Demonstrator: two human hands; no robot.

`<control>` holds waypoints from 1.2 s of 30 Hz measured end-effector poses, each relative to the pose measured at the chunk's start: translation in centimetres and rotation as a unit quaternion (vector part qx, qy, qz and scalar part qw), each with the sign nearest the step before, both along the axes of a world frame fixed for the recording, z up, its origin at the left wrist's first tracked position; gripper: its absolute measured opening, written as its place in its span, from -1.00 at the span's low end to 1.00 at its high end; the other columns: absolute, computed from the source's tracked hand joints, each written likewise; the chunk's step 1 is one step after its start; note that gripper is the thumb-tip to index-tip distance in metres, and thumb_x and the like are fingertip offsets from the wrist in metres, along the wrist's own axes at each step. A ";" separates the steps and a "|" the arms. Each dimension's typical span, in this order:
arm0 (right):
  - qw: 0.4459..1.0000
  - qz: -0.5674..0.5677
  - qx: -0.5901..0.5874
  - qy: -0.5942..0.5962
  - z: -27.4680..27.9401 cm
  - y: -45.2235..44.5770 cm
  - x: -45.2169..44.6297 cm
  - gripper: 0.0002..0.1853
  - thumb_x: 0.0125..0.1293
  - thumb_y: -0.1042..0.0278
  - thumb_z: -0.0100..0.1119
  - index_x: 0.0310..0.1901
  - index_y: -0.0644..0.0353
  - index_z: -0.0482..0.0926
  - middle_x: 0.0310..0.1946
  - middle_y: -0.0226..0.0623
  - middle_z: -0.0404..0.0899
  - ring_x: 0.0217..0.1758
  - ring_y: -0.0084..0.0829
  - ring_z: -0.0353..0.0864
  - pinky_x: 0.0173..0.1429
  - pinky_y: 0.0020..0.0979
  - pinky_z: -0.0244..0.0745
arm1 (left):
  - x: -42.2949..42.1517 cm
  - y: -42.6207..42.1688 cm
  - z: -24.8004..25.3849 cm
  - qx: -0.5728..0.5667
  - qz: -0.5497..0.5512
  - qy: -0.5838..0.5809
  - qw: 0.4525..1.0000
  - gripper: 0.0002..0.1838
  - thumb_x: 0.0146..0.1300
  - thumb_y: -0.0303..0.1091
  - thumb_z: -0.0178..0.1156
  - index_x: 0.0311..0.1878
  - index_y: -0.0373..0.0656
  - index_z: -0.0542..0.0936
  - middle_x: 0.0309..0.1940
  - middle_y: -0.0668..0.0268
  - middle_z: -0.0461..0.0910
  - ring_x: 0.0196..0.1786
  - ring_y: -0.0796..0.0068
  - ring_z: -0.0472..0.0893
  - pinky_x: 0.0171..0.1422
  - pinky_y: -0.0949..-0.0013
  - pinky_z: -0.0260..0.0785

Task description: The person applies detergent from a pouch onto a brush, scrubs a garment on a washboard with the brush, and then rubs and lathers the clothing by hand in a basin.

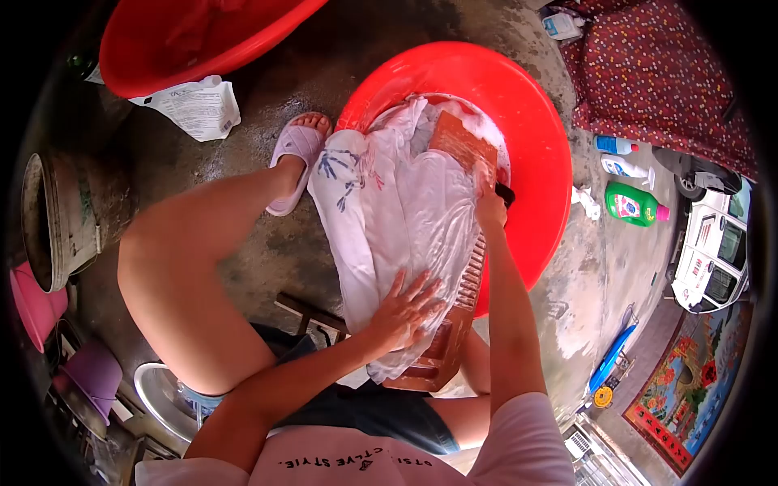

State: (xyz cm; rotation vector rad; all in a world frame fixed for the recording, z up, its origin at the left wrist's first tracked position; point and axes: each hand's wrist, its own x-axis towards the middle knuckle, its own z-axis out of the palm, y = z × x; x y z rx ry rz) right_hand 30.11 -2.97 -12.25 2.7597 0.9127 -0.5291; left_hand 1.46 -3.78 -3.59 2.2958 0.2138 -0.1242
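Note:
A wet white garment (421,219) with blue and pink printing lies draped over a brown washboard (442,348). The board slants from my lap into a red basin (539,162), and suds show around its upper end. My left hand (405,314) rests flat on the lower part of the cloth, fingers spread. Higher up, at the board's right edge, my right hand (489,206) is closed around a small black object (505,194). Most of that object is hidden by the fingers, so its kind is unclear. The basin's inside is partly covered by the cloth.
Another red basin (121,49) stands at the upper left beside a white pouch (198,105). A green detergent bottle (630,204) and spray bottle (624,167) are at the right. A metal bucket (69,219) and purple bucket (93,377) are at the left.

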 end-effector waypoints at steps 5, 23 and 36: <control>0.954 0.165 0.193 0.157 10.6 -6.3 -12.6 -0.44 0.19 0.55 -0.17 0.25 -0.12 0.19 -0.02 -0.13 0.46 -0.11 -0.01 0.51 -0.14 -0.09 0.44 | 0.1 0.2 0.3 -0.007 -0.026 0.030 0.999 -0.36 -0.03 -0.02 0.19 0.19 0.15 0.35 0.35 0.32 0.02 0.42 0.22 -0.12 0.39 -0.16 -0.42; 0.993 -0.083 0.034 0.071 -2.6 -3.7 2.4 -0.29 0.00 -0.29 0.10 -0.08 0.27 0.42 -0.26 0.13 0.54 -0.06 0.02 0.51 0.03 -0.13 0.38 | -1.4 -2.4 2.5 0.015 -0.038 0.077 0.996 -0.22 0.00 0.18 0.05 0.20 -0.21 0.29 0.26 0.23 0.16 0.33 0.25 0.07 0.37 0.07 -0.17; 0.997 0.019 0.065 -0.031 10.3 -5.5 0.5 -0.54 0.26 -0.02 -0.12 0.18 -0.13 0.24 -0.37 0.06 0.56 -0.31 0.09 0.54 -0.26 0.06 0.41 | 4.1 -3.6 2.5 0.000 -0.092 -0.090 0.992 -0.51 0.18 -0.10 0.01 0.14 -0.12 0.34 0.17 0.17 0.27 0.27 0.21 0.17 0.30 0.09 0.00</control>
